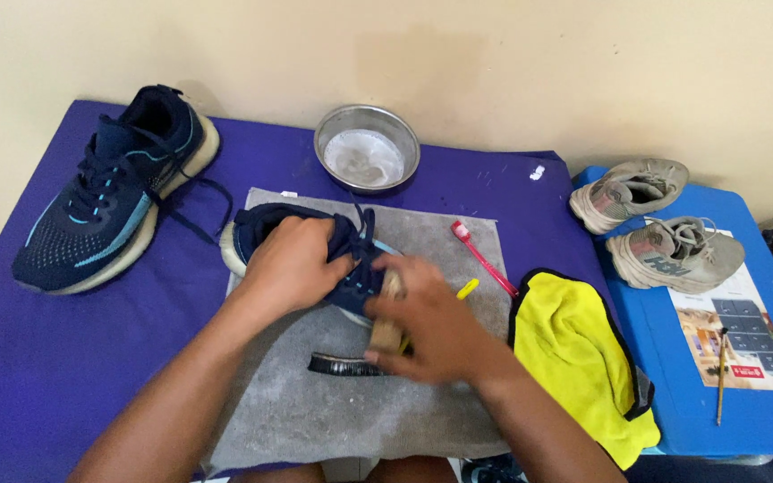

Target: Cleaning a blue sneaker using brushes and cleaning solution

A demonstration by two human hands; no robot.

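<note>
A navy running shoe (266,224) lies on a grey towel (315,411), and my left hand (290,264) grips it over the laces. My right hand (431,326) is closed around a wooden-handled brush (386,333), pressed against the shoe's toe end; the hand is blurred. A black brush (342,365) lies on the towel just below the hands. A yellow toothbrush (467,288) peeks out beside my right hand.
The matching navy shoe (105,201) sits at the left on the purple table cover (38,358). A steel bowl (367,148) of soapy water stands behind the towel. A pink toothbrush (483,257), a yellow cloth (583,358) and two grey shoes (655,224) lie to the right.
</note>
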